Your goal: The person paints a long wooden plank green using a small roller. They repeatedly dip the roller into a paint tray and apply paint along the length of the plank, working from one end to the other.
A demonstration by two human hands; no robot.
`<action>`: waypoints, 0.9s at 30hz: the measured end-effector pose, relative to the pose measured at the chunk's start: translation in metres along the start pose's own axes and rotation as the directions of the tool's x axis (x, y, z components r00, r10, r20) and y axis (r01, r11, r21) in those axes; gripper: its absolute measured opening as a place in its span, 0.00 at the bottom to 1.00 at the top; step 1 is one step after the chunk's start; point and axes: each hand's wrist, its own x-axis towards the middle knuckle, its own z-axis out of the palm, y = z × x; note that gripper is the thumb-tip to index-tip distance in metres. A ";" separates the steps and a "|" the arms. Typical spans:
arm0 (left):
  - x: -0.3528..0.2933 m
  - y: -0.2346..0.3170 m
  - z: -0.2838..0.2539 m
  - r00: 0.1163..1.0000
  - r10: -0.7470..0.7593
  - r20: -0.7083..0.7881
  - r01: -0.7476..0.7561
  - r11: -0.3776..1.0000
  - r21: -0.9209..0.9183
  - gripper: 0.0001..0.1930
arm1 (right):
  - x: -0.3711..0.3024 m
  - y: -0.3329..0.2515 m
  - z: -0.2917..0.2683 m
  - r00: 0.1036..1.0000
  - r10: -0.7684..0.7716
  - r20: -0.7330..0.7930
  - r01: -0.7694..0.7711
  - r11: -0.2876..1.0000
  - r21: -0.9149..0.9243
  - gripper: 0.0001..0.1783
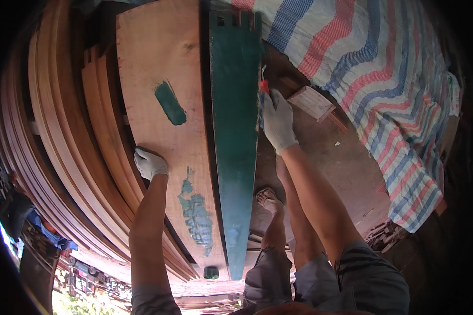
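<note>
A pale wooden board (157, 47) lies lengthwise before me, marked with a green paint patch (170, 103) and a smeared, lighter green area (197, 215). At its left edge my left hand (151, 164), in a white glove, is closed with the fingers bent over the rim. Beside that board, on the right, lies a long green-painted board (235, 110) with notches cut at its far end. My right hand (279, 121), also gloved, is closed on a red-handled tool (264, 85) at the green board's right edge. The tool's working end is too small to make out.
Several long brown timber strips (63, 105) are stacked on the left. A striped red, white and blue tarp (383, 94) drapes over the right side. A small pale block (311, 102) sits by it. My sandaled foot (269, 200) stands on the brown floor (326, 163).
</note>
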 end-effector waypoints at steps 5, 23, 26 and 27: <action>0.006 -0.005 0.001 0.998 -0.051 0.045 0.052 0.998 -0.019 0.35 | 0.034 -0.014 0.020 0.999 0.048 -0.020 -0.046 0.997 0.059 0.18; 0.001 0.005 -0.004 0.994 -0.083 0.072 0.086 0.996 -0.036 0.37 | 0.042 0.005 0.022 0.997 0.080 0.005 -0.080 0.987 0.141 0.17; 0.003 0.002 -0.004 0.993 -0.081 0.081 0.084 0.996 -0.032 0.36 | -0.001 0.020 0.019 0.987 0.149 0.056 -0.153 0.985 0.077 0.16; 0.004 0.001 -0.005 0.993 -0.081 0.085 0.084 0.996 -0.031 0.36 | -0.016 0.024 0.017 0.978 0.191 0.085 -0.199 0.976 0.088 0.16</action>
